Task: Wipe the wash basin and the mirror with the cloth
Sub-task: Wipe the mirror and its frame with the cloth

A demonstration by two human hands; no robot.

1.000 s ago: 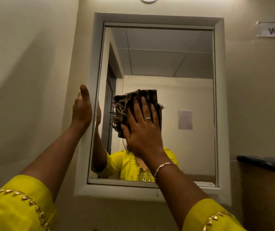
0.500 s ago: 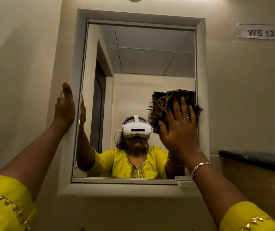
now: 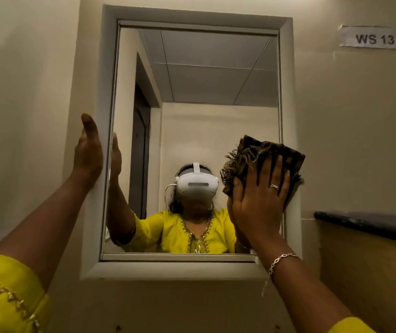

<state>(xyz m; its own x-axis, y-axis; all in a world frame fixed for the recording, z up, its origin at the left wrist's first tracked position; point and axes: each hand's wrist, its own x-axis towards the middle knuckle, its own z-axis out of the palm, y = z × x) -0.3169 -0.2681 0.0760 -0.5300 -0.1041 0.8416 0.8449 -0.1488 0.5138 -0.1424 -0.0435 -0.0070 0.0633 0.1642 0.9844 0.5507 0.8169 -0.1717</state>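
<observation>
The mirror [image 3: 206, 92] hangs on the wall in a wide white frame [image 3: 168, 269]. My right hand [image 3: 259, 200] presses a dark brown fringed cloth [image 3: 252, 152] flat against the glass at its right edge, fingers spread and straight over the cloth. My left hand [image 3: 87, 152] rests flat against the left side of the frame, fingers straight and pointing up. The wash basin is out of view.
A black counter edge [image 3: 369, 224] juts out at the right, below mirror height. A paper label reading WS 13 [image 3: 374, 38] is stuck on the wall at upper right. Beige walls surround the mirror. The glass reflects a person in yellow.
My right hand has slid the cloth across the glass from the middle to the right edge, then slightly down. My left hand has stayed on the left frame.
</observation>
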